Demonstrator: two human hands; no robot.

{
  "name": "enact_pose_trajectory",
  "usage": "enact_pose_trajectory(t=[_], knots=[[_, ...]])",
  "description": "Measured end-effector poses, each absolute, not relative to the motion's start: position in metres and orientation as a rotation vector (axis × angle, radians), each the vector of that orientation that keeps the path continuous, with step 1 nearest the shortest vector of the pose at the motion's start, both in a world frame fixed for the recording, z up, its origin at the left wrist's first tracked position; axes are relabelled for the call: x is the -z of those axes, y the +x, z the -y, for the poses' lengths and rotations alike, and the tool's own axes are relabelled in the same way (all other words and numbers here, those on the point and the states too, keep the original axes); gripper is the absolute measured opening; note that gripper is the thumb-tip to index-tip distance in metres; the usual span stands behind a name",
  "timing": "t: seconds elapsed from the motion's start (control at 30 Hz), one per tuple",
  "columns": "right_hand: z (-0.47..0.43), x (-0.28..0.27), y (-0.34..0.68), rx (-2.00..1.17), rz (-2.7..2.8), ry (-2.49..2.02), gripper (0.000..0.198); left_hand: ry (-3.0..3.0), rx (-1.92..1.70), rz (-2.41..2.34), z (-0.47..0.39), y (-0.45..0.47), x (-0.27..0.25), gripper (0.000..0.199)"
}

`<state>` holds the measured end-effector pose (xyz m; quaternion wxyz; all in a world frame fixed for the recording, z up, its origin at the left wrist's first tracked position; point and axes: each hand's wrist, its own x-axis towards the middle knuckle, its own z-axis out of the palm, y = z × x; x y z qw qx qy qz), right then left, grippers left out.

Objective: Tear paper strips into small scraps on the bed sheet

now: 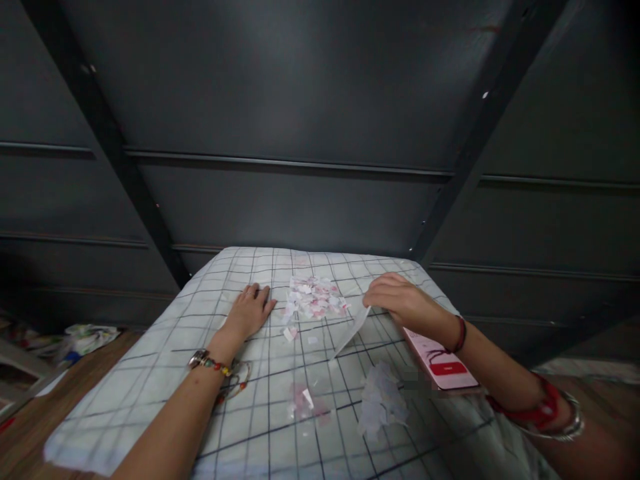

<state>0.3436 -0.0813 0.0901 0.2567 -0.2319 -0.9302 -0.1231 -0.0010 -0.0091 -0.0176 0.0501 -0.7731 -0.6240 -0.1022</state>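
Forearms [173,417], two, ran out of frame. Pale paper scraps [383,403] lay nearest, one overlapped heap, uncountable; left of it, one blurred patch of pink bits [303,400]. One smartphone [445,363] sat partly hidden behind right hand [400,300], whose fingers pinched one thin white sheet [353,331], tilted; contact with checked cloth [280,360] unclear. Left hand [249,312] rested flat, fingers slightly spread, near one mixed scrap pile [315,298]. Beyond rose dark panelling [295,207].

The phone [440,365] is showing a red button [449,369] whose pale lettering is coming out too small to read; nothing legible is showing elsewhere.
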Motion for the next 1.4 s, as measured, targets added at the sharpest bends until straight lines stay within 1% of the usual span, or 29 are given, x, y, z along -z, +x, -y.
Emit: enact_pose_trajectory(t=[0.13, 0.27, 0.4, 0.57, 0.7, 0.9, 1.0, 1.07, 1.2, 1.27, 1.4], knots=[[0.081, -0.091, 0.349, 0.375, 2.484, -0.638, 0.032, -2.356, 0.265, 1.894, 0.007, -0.003, 0.019, 0.051], [0.074, -0.082, 0.331, 0.401, 2.379, -0.688, 0.030, -2.337, 0.283, 1.875, 0.007, -0.003, 0.022, 0.051], [0.073, -0.079, 0.319, 0.396, 2.430, -0.720, 0.032, -2.335, 0.302, 1.847, 0.006, -0.003, 0.024, 0.050], [0.085, -0.092, 0.340, 0.324, 2.529, -0.663, 0.028, -2.368, 0.328, 1.848, 0.005, -0.004, 0.024, 0.050], [0.094, -0.102, 0.354, 0.370, 2.516, -0.635, 0.031, -2.376, 0.323, 1.865, 0.006, -0.003, 0.022, 0.050], [0.104, -0.100, 0.351, 0.338, 2.573, -0.679, 0.029, -2.366, 0.296, 1.876, 0.007, -0.002, 0.018, 0.049], [0.109, -0.102, 0.358, 0.308, 2.591, -0.677, 0.033, -2.374, 0.235, 1.891, 0.009, -0.001, 0.015, 0.052], [0.111, -0.105, 0.363, 0.309, 2.568, -0.685, 0.032, -2.375, 0.210, 1.899, 0.009, 0.000, 0.015, 0.053], [0.105, -0.105, 0.358, 0.410, 2.446, -0.696, 0.027, -2.370, 0.286, 1.881, 0.009, -0.001, 0.018, 0.048], [0.100, -0.101, 0.346, 0.464, 2.402, -0.707, 0.030, -2.381, 0.320, 1.855, 0.008, -0.002, 0.020, 0.046], [0.092, -0.093, 0.314, 0.563, 2.370, -0.720, 0.034, -2.372, 0.312, 1.842, 0.006, -0.004, 0.021, 0.048]])
